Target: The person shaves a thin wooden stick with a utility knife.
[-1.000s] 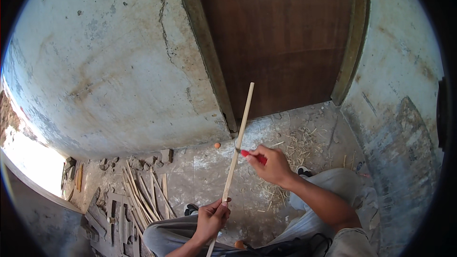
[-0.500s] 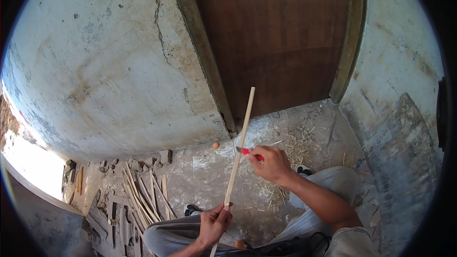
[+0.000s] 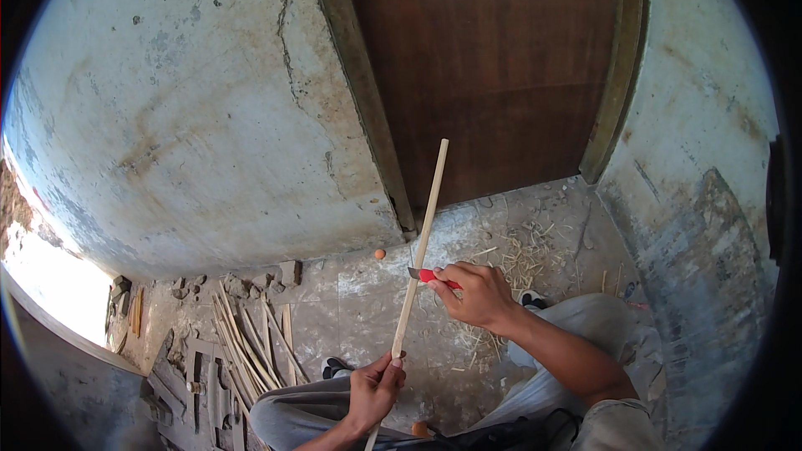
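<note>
A long pale wooden stick (image 3: pixel 428 215) slants up and away from my lap toward the door. My left hand (image 3: pixel 375 390) is closed around its lower part, with the thumb lying along it. In my right hand (image 3: pixel 474 291) is a red-handled utility knife (image 3: pixel 428 275), gripped between thumb and fingers. Its short blade lies across the stick about midway along the visible length. The stick's bottom end runs down past my left hand and out of the picture.
Wood shavings (image 3: pixel 529 260) litter the floor on the right. A bundle of thin wooden strips (image 3: pixel 245 338) lies at the left, near rubble and broken grey slats (image 3: pixel 198 384). A small orange ball-like thing (image 3: pixel 380 254) sits by the wall. Ahead stands a brown door (image 3: pixel 493 67).
My right hand and the knife have shifted slightly down along the stick, toward me. The stick's far end sits a little higher. My left hand keeps its hold.
</note>
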`<action>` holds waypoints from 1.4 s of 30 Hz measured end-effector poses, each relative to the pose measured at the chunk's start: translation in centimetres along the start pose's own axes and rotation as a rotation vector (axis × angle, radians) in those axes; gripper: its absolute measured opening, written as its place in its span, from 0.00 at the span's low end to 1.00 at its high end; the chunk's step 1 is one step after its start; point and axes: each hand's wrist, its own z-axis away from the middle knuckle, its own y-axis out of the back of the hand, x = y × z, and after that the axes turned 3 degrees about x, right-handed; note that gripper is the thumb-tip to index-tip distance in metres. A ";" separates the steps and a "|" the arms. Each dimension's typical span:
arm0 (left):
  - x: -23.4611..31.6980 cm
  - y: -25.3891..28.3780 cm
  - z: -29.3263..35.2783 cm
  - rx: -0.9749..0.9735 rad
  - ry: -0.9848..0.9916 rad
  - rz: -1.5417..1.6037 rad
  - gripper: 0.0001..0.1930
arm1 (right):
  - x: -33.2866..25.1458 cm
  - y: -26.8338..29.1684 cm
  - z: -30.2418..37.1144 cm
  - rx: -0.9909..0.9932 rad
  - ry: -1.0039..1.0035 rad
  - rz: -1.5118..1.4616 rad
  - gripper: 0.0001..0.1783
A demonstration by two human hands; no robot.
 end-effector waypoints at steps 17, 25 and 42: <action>0.3 -0.4 0.4 0.009 0.036 -0.020 0.13 | 1.4 -1.5 0.2 0.025 -0.045 0.060 0.10; -0.3 -0.2 0.6 0.013 0.061 -0.002 0.12 | 2.4 -2.2 0.0 -0.008 -0.083 0.013 0.09; -1.6 -0.1 2.5 -0.010 -0.128 -0.037 0.14 | 5.5 -1.3 -1.8 0.010 -0.231 0.072 0.11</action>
